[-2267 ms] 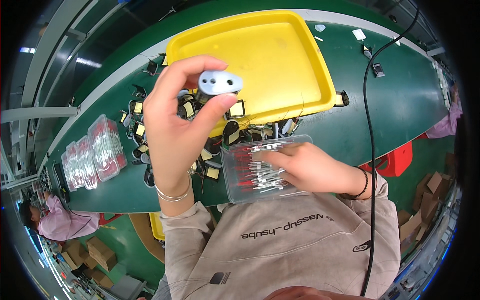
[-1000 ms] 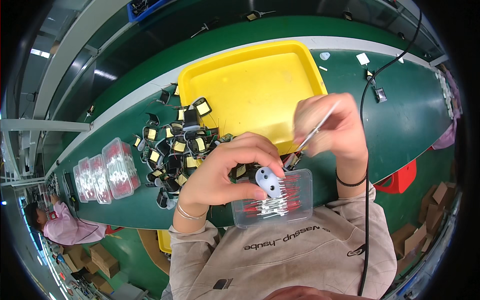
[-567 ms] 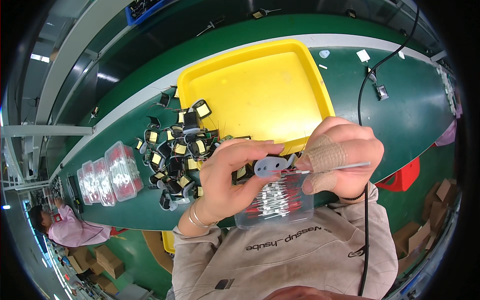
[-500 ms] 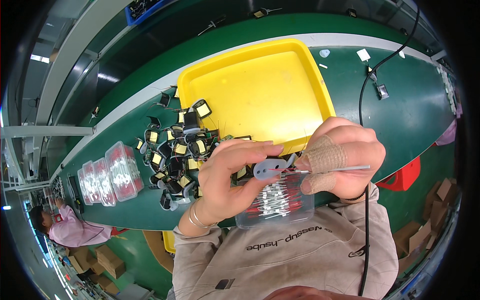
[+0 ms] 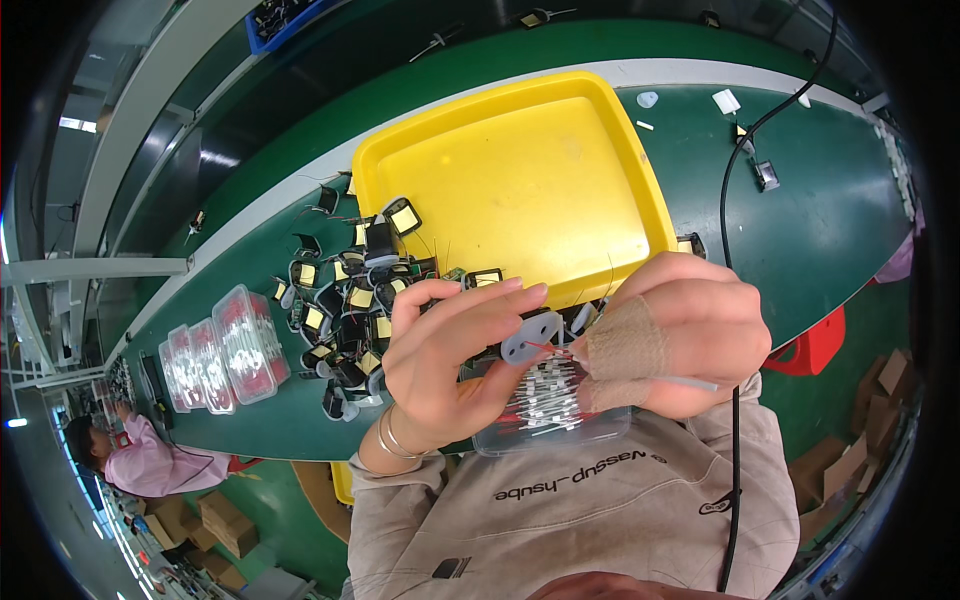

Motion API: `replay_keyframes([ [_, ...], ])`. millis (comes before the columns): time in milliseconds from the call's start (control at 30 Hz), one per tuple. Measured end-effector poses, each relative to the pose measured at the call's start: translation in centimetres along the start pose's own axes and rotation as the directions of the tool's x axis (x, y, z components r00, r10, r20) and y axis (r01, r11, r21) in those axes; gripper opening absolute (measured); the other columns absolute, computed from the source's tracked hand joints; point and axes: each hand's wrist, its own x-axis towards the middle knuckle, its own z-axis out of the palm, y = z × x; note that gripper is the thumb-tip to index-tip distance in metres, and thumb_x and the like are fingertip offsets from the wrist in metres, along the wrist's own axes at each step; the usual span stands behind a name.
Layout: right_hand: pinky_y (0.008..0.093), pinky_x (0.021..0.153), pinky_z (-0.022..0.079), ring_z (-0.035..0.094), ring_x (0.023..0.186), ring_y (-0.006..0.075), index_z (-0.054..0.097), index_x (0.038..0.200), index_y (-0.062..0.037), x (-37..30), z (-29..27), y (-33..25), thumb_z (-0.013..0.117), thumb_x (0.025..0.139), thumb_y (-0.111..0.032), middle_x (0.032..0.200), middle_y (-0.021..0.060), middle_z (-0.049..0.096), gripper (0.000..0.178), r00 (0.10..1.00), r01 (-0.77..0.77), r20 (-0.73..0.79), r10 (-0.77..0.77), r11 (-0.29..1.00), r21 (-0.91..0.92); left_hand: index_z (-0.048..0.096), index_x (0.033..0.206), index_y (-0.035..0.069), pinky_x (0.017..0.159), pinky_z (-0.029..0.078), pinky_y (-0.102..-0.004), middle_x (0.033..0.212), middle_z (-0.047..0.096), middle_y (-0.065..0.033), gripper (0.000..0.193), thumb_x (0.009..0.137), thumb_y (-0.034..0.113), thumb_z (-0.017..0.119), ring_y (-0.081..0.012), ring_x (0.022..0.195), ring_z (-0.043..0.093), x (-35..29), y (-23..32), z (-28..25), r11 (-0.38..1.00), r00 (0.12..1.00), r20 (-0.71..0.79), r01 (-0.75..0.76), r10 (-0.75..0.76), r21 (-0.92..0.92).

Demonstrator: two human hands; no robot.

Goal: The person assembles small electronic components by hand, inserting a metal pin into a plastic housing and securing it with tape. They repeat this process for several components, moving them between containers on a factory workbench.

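Note:
Between the thumb and fingers of my left hand [image 5: 445,350] is a grey oval plastic piece [image 5: 531,342] with small round holes in its face. A thin red wire [image 5: 543,347] runs from it toward my right hand [image 5: 690,335]. That hand's thumb and forefinger, both wrapped in tan tape, are pinched at the wire's end. A thin white stick-like piece [image 5: 690,381] pokes out behind the pinch; its other end is hidden. Below both hands sits a clear plastic box [image 5: 480,440] of red-and-white leads [image 5: 550,395].
A large yellow tray [image 5: 640,190] lies ahead. Left of it are piled black-and-yellow parts [image 5: 350,320] with wires. Farther left stand several clear boxes [image 5: 245,345] of leads. A black cable [image 5: 728,200] hangs down on the right. A person in pink [image 5: 155,460] sits at far left.
The grey piece has tilted in my left hand. My right hand has turned and moved slightly down, so the white stick-like piece now angles downward and shows less.

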Motion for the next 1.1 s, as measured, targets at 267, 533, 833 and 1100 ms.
replay_keyframes([
  [267,0.0291,0.056,0.051,0.06,0.062,0.0221,0.07,0.085,-0.0021,-0.5,1.2,0.1,0.072,0.056,-0.01,0.079,0.0094,0.063,0.03,0.994,0.001,-0.107,-0.005,0.999,-0.041,0.055,0.093,0.006,0.08,0.039,-0.0326,0.095,0.07,-0.0087,0.036,0.066,0.005,0.078,-0.0205,0.091,0.067,-0.2,0.1,0.2,0.997,0.999,-0.03,-0.03,0.033,0.077],
  [533,0.0251,0.056,0.051,0.059,0.066,0.0156,0.071,0.086,-0.0053,-0.1,1.6,-0.5,0.063,0.057,-0.009,0.083,0.005,0.064,0.029,0.985,0.096,-0.124,-0.123,0.974,-0.204,0.055,0.096,0.006,0.077,0.039,-0.0317,0.097,0.07,-0.0084,0.039,0.065,0.007,0.08,-0.0196,0.088,0.067,-0.4,0.1,-0.3,0.997,1.0,-0.002,-0.025,0.025,0.072],
  [833,0.0248,0.054,0.049,0.057,0.063,0.0165,0.07,0.086,-0.0044,-0.2,2.3,-0.2,0.065,0.056,-0.008,0.081,0.0059,0.063,0.03,0.98,0.101,-0.15,-0.13,0.977,-0.187,0.055,0.097,0.006,0.076,0.038,-0.0307,0.097,0.07,-0.008,0.04,0.065,0.007,0.079,-0.0179,0.085,0.067,-0.4,0.4,-0.5,0.994,0.999,-0.007,-0.03,0.031,0.103],
  [1100,0.0278,0.06,0.048,0.058,0.068,0.0186,0.07,0.088,-0.0039,0.7,2.4,0.7,0.075,0.056,-0.01,0.081,0.0058,0.064,0.033,0.99,-0.096,-0.101,0.101,0.994,0.047,0.062,0.094,0.003,0.072,0.037,-0.0289,0.092,0.07,-0.0063,0.038,0.06,0.008,0.078,-0.0175,0.076,0.065,0.0,0.5,-0.6,0.996,1.0,-0.004,-0.011,0.012,0.091],
])
